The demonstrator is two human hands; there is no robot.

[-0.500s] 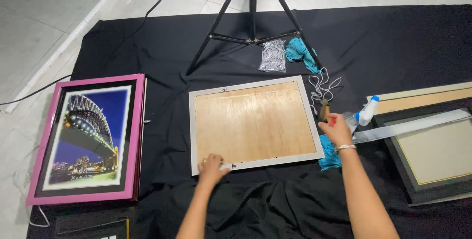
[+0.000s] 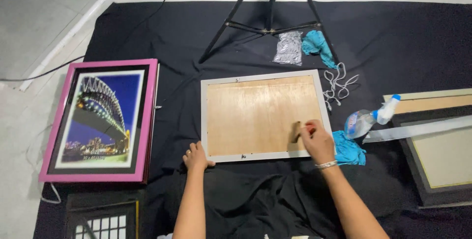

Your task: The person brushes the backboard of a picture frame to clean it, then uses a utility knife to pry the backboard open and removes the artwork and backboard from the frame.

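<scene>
A silver picture frame lies face down on a black cloth, its brown wooden backing board facing up. My right hand rests over the board's lower right part and is shut on a small tool with a brown wooden handle. The tool's tip is hidden. My left hand lies flat on the cloth, touching the frame's lower left corner and holding nothing.
A pink-framed bridge picture lies at the left, with a dark frame below it. Tripod legs, a bag of small hardware, teal cloths, white cord, a spray bottle and more frames lie behind and right.
My right hand has moved with the tool from beside the frame's right edge onto the backing board. My left hand has slid along the bottom edge to the lower left corner.
</scene>
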